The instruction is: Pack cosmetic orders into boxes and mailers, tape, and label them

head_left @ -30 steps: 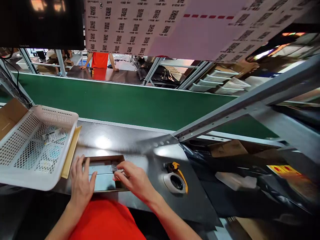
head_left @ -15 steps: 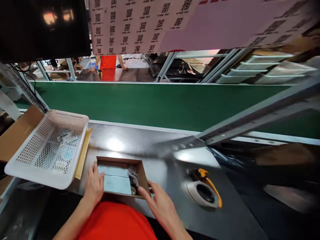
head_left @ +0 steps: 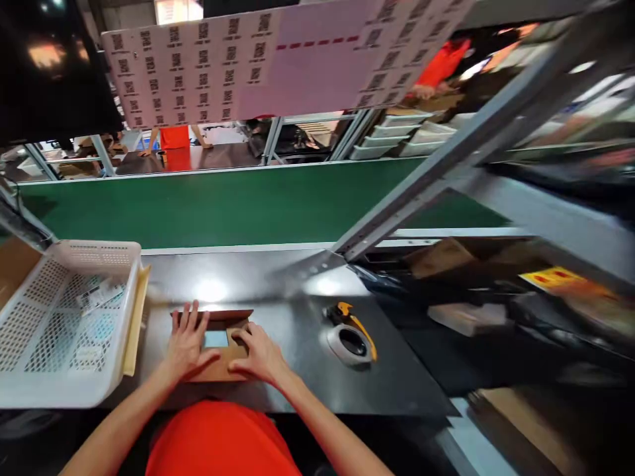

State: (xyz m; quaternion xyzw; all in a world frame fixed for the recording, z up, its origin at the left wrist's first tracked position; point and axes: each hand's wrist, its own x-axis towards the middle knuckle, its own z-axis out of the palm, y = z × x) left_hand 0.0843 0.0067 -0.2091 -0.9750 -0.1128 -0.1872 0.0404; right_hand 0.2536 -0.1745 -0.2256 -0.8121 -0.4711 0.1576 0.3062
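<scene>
My left hand [head_left: 187,347] lay open and spread on the left end of the cardboard box [head_left: 217,373]; my right hand [head_left: 260,355], also open, curved over its right end. Level, even pressure seemed best for the flaps [head_left: 224,361]. The box sat on the table [head_left: 297,370] before me, opening upward, long axis running left to right.

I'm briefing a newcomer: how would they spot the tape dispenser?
Find the shiny table before the green belt. On it, right of the cardboard box, lies the tape dispenser. Its yellow edge and pale roll distinguish it from that plain brown box.
</scene>
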